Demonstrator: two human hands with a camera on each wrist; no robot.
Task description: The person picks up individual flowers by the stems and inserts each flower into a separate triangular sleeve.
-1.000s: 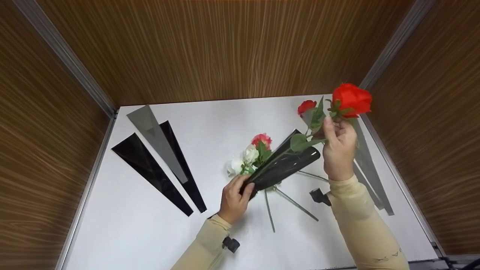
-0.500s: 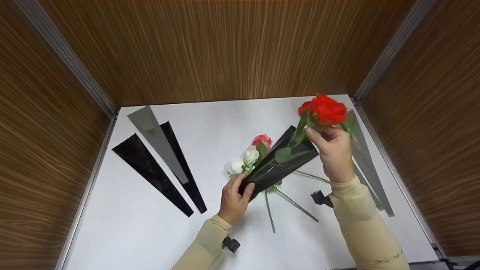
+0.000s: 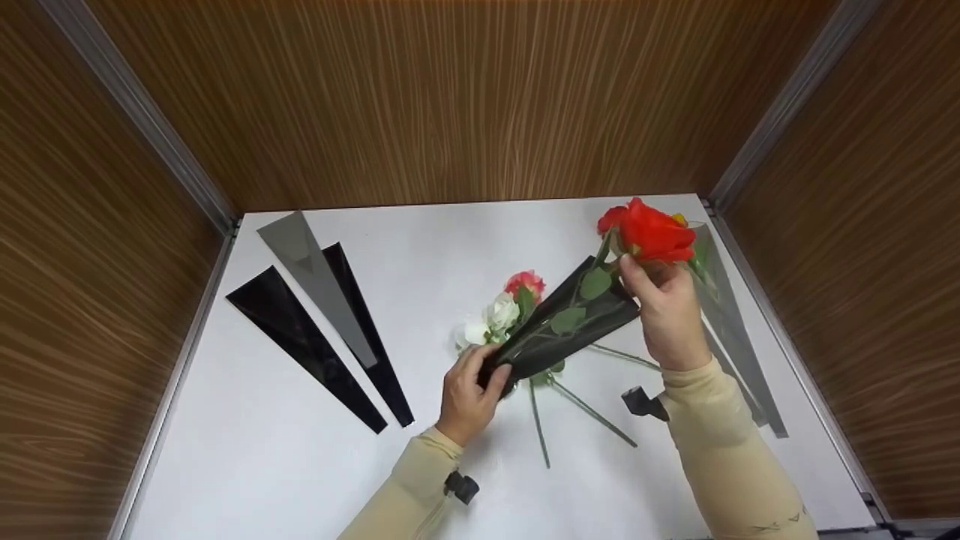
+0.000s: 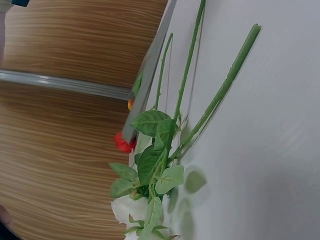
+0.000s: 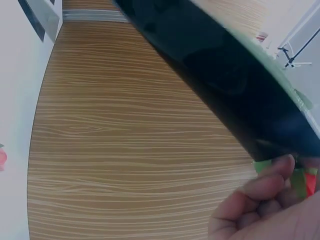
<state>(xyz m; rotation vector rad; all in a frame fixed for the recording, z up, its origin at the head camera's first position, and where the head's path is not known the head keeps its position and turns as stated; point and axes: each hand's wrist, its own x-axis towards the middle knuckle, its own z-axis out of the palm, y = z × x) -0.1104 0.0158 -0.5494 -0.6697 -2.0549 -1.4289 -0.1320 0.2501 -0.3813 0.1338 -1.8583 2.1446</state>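
In the head view my left hand [image 3: 469, 397] grips the narrow lower end of a black flower sleeve [image 3: 600, 341], which is tilted up to the right. My right hand [image 3: 667, 311] pinches a red artificial rose [image 3: 656, 232] just under its bloom, at the sleeve's wide mouth. The rose's leaves [image 3: 568, 320] and part of its stem show within the sleeve, apparently through a clear front. From the right wrist view, the sleeve's dark back [image 5: 215, 65] hides most of the rose, above the curled fingers of the right hand [image 5: 260, 205]. The stem's lower end is hidden.
White roses [image 3: 501, 311] and a pink flower [image 3: 525, 283] lie behind the sleeve, their green stems [image 3: 592, 411] reaching forward. Black sleeves [image 3: 300, 345] and a grey sleeve [image 3: 315, 285] lie left. More grey sleeves [image 3: 739, 352] and another red flower [image 3: 611, 219] are right. Wood-grain walls [image 3: 465, 105] surround the table.
My right hand has moved left and slightly down with the red rose, bringing its leaves and stem into the sleeve. My left hand keeps its hold in the same place.
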